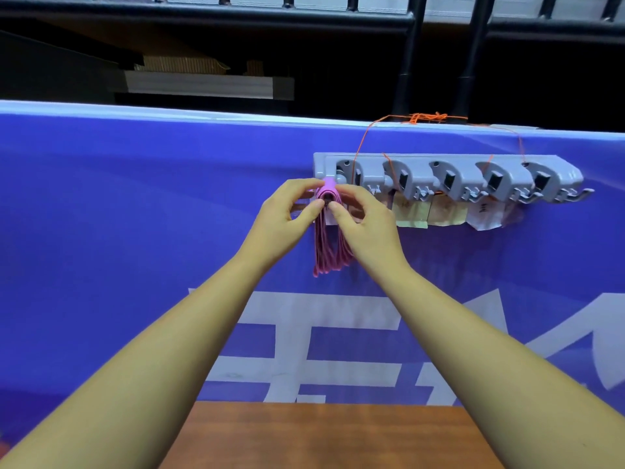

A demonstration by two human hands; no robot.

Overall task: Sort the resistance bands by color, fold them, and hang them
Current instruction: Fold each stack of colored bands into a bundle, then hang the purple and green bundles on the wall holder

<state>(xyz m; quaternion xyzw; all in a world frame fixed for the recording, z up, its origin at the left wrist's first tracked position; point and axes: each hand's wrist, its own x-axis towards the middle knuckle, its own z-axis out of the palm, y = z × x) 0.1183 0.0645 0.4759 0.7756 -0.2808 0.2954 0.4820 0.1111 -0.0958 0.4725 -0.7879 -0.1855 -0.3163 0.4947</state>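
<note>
A bundle of folded pink resistance bands (326, 248) hangs down from the leftmost hook of a grey plastic hook rack (449, 179) fixed on a blue banner. My left hand (287, 214) pinches the top loop of the bands from the left. Opposite it, my right hand (362, 218) pinches the same loop from the right. Both thumbs meet at the loop's opening, right at the rack's left end. The lower ends of the bands dangle free between my wrists.
The rack's other hooks (473, 194) to the right carry no bands; paper labels (426, 213) are taped below them. Orange string (426, 117) ties the rack to black railing posts behind. A brown wooden tabletop (331, 434) lies below the blue banner (135, 198).
</note>
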